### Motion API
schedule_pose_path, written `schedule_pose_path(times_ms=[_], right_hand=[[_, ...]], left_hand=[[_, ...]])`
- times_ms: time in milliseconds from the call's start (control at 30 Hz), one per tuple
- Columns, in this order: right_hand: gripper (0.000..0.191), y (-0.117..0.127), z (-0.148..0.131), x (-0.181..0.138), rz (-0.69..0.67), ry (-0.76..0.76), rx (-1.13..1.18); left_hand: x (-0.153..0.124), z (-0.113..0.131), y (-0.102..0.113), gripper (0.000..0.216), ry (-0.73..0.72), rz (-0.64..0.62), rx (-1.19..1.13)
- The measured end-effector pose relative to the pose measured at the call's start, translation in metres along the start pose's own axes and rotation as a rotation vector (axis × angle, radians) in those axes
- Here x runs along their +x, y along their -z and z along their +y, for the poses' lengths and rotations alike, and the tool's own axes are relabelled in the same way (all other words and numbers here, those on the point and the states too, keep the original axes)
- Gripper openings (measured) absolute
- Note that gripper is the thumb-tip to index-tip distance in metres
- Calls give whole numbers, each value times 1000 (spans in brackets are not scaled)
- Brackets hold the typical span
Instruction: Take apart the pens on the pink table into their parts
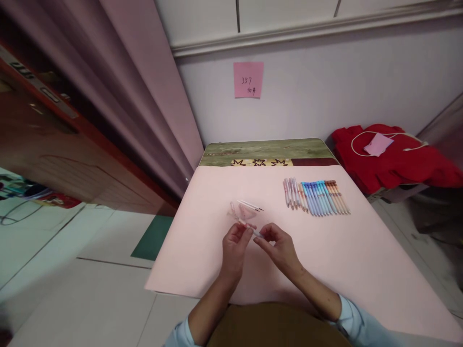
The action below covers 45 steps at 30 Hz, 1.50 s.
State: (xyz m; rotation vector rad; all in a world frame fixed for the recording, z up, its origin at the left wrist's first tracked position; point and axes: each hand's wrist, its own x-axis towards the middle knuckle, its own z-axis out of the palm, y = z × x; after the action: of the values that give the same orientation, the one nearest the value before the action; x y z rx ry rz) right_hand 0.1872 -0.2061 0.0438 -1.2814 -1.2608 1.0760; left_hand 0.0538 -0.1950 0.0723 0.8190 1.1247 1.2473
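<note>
My left hand (235, 248) and my right hand (278, 248) meet over the pink table sheet (202, 250), both pinched on one thin pen (253, 230) held between them. The left fingers grip its pale end, the right fingers its bluish end. Just beyond my hands lie loose pen parts (241, 209): a clear barrel piece and two thin white refills (250, 206). Farther right, a row of several pens (315, 196) lies side by side, pink ones at the left, blue in the middle, brown at the right.
The table (267, 150) has a green patterned top showing at its far edge, against a white wall with a pink sticky note (248, 80). A red cloth (390, 159) with a white cable lies on a box at right. Curtain and wooden door stand left.
</note>
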Motion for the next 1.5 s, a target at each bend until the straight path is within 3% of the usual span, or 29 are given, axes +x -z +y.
schedule_pose_path(times_ms=[133, 367, 600, 700, 833, 1067, 1333, 1500], right_hand=[[27, -1, 15, -9, -30, -51, -42], [54, -2, 23, -3, -150, -296, 141], [41, 1, 13, 1, -90, -176, 238], [38, 0, 8, 4, -90, -253, 265], [56, 1, 4, 9, -142, -406, 285], [39, 4, 0, 12, -47, -190, 228], [58, 3, -1, 10, -264, -417, 263], [34, 4, 3, 8, -204, -200, 55]], left_hand=[[-2, -13, 14, 27, 70, 110, 104], [2, -19, 12, 31, 138, 58, 8], [10, -20, 12, 29, 127, 118, -34], [12, -17, 9, 30, 109, 85, -5], [15, -13, 4, 30, 77, 36, 14], [21, -12, 3, 30, 59, 25, 1], [18, -11, 7, 28, 57, -36, 44], [16, -9, 8, 26, 80, 68, 98]])
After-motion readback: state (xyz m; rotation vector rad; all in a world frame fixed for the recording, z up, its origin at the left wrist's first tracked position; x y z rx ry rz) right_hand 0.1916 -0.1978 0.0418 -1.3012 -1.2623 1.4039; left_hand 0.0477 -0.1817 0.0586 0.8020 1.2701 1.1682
